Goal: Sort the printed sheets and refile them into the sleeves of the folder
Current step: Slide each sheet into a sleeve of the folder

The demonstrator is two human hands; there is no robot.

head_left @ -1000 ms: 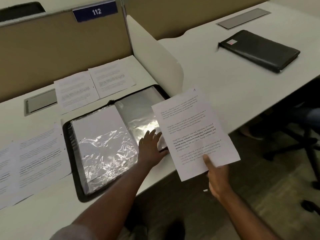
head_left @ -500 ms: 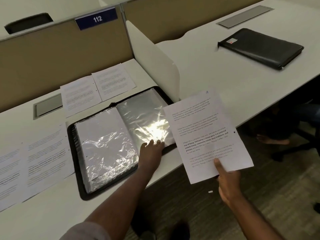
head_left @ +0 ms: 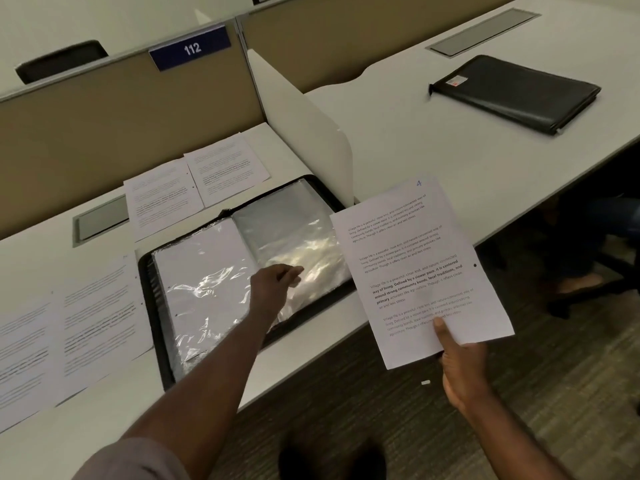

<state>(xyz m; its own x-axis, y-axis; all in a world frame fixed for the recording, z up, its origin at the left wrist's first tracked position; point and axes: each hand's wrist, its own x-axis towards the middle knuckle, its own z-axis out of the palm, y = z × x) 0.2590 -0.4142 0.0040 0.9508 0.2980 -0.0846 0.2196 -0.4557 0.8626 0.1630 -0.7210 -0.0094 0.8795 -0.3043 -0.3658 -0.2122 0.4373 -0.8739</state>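
Head view: the open folder point(head_left: 166, 341) was laid flat on the desk point(head_left: 415, 150) so its shiny sleeves point(head_left: 291, 244) could be reached. The right-page sleeve was touched by the left hand point(head_left: 273, 285), fingers loosely bent and holding nothing, likely to find its opening. A printed sheet point(head_left: 415, 271) marked 4 was pinched at its bottom edge by the right hand point(head_left: 460, 365), kept just right of the folder, ready to be slid in. More sheets point(head_left: 194, 192) were spread around it, probably for sorting. The sleeve's opening was lost in glare. The small print was too blurred to be read.

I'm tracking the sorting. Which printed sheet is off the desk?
The sheet marked 4, pinched by the right hand; the others lie flat on the desk.
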